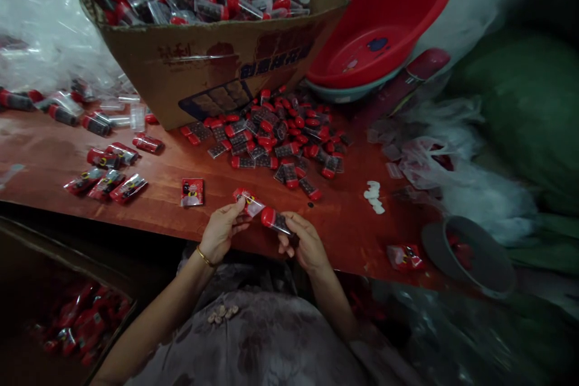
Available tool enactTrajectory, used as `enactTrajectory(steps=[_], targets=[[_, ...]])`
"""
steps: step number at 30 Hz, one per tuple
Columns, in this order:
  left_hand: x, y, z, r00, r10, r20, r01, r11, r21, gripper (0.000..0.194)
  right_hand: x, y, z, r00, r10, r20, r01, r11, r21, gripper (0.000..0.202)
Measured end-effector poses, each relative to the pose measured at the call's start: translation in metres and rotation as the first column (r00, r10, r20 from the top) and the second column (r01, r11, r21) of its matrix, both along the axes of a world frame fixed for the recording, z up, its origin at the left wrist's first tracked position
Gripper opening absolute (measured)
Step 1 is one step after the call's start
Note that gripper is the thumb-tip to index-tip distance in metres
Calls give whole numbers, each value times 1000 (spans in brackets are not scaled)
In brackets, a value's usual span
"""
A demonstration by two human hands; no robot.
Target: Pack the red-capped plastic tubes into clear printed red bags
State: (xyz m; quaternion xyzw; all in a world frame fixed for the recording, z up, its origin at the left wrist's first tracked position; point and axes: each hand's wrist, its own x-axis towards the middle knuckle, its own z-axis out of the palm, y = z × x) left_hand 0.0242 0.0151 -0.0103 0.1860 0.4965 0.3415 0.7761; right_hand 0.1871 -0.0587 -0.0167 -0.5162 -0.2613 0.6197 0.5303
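My left hand (222, 230) pinches a small red printed plastic packet (251, 204), its clear end pointing right. In my right hand (307, 240) is a small clear tube with a red cap (271, 218) and dark contents, cap toward the packet. The two things are close together above the table's front edge; I cannot tell whether they touch. A flat red printed packet (192, 192) lies left of my left hand. Beyond both hands spreads a pile of similar red-capped tubes (280, 132).
A cardboard box (194, 60) full of red-capped tubes stands behind. Several filled red packets (108, 184) lie left. A red basin (362, 54) leans at the back right. Small white pieces (373, 198), another red packet (405, 257) and a grey bowl (491, 271) are at right.
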Motion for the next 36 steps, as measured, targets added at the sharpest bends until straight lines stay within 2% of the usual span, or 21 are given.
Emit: enactTrajectory(steps=[4,8,13,17,20,24,28,36], targets=[[-1,2,-4,1000,13,-2,-13,1000,-21,50,-1,2,-1,996,-21,-86,21,1000,6,34],[-2,3,-7,1000,6,5,-5,1000,-27,50,-2,4,-3,996,-55,-74,58,998,38,36],[-1,3,-8,1000,-15,-6,15,1000,3,48,-1,-1,-4,991,-38,128,26,995,94,34],[-2,4,-10,1000,-6,-11,6,1000,-8,46,2,-7,1,925,-95,368,11,975,223,30],[-2,4,-11,1000,-10,-9,9,1000,-12,47,3,-8,3,886,-107,452,-16,966,260,29],[-2,4,-11,1000,-12,-2,12,1000,-1,47,1,-7,1,903,-49,426,-52,973,223,31],[-2,3,-8,1000,-2,3,2,1000,4,46,-1,-8,-2,910,-53,411,-34,979,201,32],[1,0,4,999,9,-39,-5,996,90,44,-5,-7,2,934,10,357,-51,993,108,36]])
